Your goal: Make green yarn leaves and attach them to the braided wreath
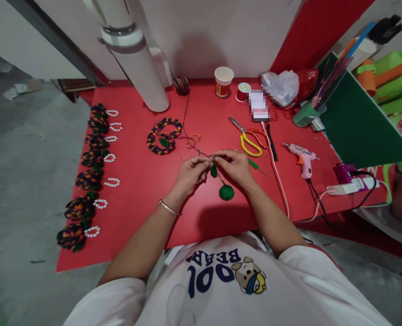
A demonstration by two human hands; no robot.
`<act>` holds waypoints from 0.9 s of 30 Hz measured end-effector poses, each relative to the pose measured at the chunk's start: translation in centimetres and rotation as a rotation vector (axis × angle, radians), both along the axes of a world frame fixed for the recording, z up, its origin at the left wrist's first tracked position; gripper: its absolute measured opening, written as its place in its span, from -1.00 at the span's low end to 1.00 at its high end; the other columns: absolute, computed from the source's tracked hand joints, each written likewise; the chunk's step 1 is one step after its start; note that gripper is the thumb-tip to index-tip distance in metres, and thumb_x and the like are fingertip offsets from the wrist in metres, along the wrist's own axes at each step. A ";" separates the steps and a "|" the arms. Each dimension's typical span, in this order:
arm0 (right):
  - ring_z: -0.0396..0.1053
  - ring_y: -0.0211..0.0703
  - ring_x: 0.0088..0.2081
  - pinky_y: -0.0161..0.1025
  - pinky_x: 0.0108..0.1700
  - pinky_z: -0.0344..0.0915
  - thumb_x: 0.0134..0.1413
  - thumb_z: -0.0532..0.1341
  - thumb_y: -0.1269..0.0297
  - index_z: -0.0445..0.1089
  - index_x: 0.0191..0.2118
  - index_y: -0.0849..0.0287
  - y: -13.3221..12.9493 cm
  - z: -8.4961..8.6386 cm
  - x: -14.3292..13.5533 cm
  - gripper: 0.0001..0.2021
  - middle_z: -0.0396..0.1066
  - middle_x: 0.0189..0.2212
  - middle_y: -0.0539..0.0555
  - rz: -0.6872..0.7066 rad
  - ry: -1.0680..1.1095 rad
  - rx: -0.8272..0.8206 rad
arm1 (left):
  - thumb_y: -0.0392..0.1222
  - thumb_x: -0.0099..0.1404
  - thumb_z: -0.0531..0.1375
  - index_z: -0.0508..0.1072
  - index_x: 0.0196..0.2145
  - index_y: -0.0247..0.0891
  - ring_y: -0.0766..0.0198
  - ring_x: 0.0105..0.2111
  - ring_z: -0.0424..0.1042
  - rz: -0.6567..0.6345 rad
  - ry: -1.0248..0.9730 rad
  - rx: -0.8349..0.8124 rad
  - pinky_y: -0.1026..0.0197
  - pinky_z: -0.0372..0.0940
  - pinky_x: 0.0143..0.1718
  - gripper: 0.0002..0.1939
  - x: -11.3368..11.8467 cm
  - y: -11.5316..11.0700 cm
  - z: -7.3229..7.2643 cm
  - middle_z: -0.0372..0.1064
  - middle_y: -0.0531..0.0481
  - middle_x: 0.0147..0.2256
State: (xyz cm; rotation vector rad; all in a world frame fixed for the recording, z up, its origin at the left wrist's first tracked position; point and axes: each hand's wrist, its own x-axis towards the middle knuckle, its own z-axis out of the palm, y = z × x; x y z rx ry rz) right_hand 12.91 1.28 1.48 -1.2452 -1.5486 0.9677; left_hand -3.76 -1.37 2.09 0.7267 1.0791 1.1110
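My left hand (190, 175) is closed in a pinch at the dark yarn strand (203, 154), close to a small green yarn leaf (213, 170). Thumb and fingertips of my right hand (235, 166) are pressed together at the top of that leaf. From it a short strand runs down to a round green yarn piece (226, 192) over the red table (136, 194). The dark strand leads back to a multicolour yarn ball (181, 85). A braided multicolour yarn loop (164, 136) with a green leaf lies beyond my left hand. The fingertips partly hide the exact grip.
Several yarn flowers (88, 180) with pearl loops line the left edge. Scissors (250, 144), a green-handled hook (254, 164) and a pink glue gun (303, 159) lie to the right. Behind stand a white flask (141, 72), paper cup (223, 82), thread spool (243, 92) and phone (259, 106).
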 end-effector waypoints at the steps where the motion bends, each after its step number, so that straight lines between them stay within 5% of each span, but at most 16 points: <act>1: 0.58 -0.14 -0.33 -0.19 -0.18 0.53 0.11 0.34 0.26 0.69 -0.24 0.07 -0.1 0.0 -0.1 -0.84 0.67 -0.31 0.04 -0.003 0.016 -0.013 | 0.02 0.05 0.49 0.58 -0.34 -0.31 0.50 -0.76 0.10 -0.008 -0.004 -0.002 0.34 -0.08 -0.74 -0.64 0.0 0.0 0.0 0.38 0.10 -0.62; 3: 0.58 -0.14 -0.34 -0.20 -0.20 0.53 0.10 0.34 0.25 0.69 -0.24 0.07 -0.2 0.1 -0.4 -0.84 0.67 -0.31 0.03 -0.007 0.035 -0.025 | 0.04 0.06 0.50 0.58 -0.35 -0.32 0.51 -0.74 0.11 -0.022 -0.005 -0.005 0.35 -0.08 -0.73 -0.62 0.1 0.0 -0.2 0.43 0.06 -0.57; 8: 0.58 -0.16 -0.29 -0.20 -0.13 0.52 0.08 0.33 0.28 0.68 -0.28 0.09 -0.4 0.0 -0.9 -0.86 0.67 -0.31 0.04 -0.017 0.073 -0.029 | -0.10 -0.08 0.57 0.60 -0.30 -0.30 0.44 -0.56 0.38 -0.008 -0.047 0.017 0.35 0.27 -0.52 -0.59 0.7 -0.1 -1.1 0.50 0.05 -0.47; 13: 0.50 -0.20 -0.44 -0.22 -0.35 0.49 0.07 0.38 0.15 0.65 -0.16 0.14 -0.3 -0.2 -0.7 -0.74 0.64 -0.33 0.06 0.040 0.161 -0.174 | -0.01 0.00 0.52 0.58 -0.37 -0.32 0.49 -0.72 0.15 -0.023 0.047 0.052 0.35 0.03 -0.67 -0.64 0.6 0.1 -1.0 0.33 0.13 -0.67; 17: 0.56 -0.15 -0.25 -0.18 -0.15 0.50 0.07 0.35 0.22 0.62 -0.10 0.14 -0.1 0.3 -0.1 -0.73 0.64 -0.19 0.10 0.028 0.107 -0.124 | 0.08 0.02 0.49 0.55 -0.35 -0.30 0.48 -0.80 0.04 0.036 0.036 -0.016 0.32 -0.16 -0.74 -0.58 0.1 0.3 -0.3 0.31 0.13 -0.72; 19: 0.56 -0.13 -0.19 -0.17 -0.10 0.48 0.10 0.32 0.21 0.60 -0.15 0.15 -0.1 0.6 0.1 -0.78 0.64 -0.21 0.11 0.042 0.108 -0.142 | 0.09 0.02 0.49 0.52 -0.35 -0.29 0.46 -0.81 0.07 0.066 0.035 -0.036 0.32 -0.17 -0.75 -0.57 0.0 0.3 0.0 0.35 0.10 -0.71; 24: 0.37 -0.28 -0.49 -0.32 -0.43 0.32 0.01 0.41 0.09 0.49 -0.24 0.14 -0.7 1.0 -0.2 -0.73 0.48 -0.49 -0.05 0.169 0.130 -0.329 | 0.09 0.07 0.45 0.49 -0.34 -0.26 0.44 -0.80 0.11 0.106 0.028 -0.033 0.32 -0.11 -0.75 -0.61 0.2 0.3 -0.1 0.30 0.15 -0.71; 27: 0.34 -0.31 -0.51 -0.34 -0.44 0.30 0.00 0.39 0.17 0.47 -0.28 0.13 -0.9 1.0 -0.4 -0.80 0.45 -0.51 -0.08 0.213 0.146 -0.333 | -0.01 0.12 0.40 0.48 -0.32 -0.24 0.44 -0.78 0.12 0.170 0.043 0.001 0.33 -0.08 -0.74 -0.70 0.0 0.4 -0.2 0.28 0.18 -0.70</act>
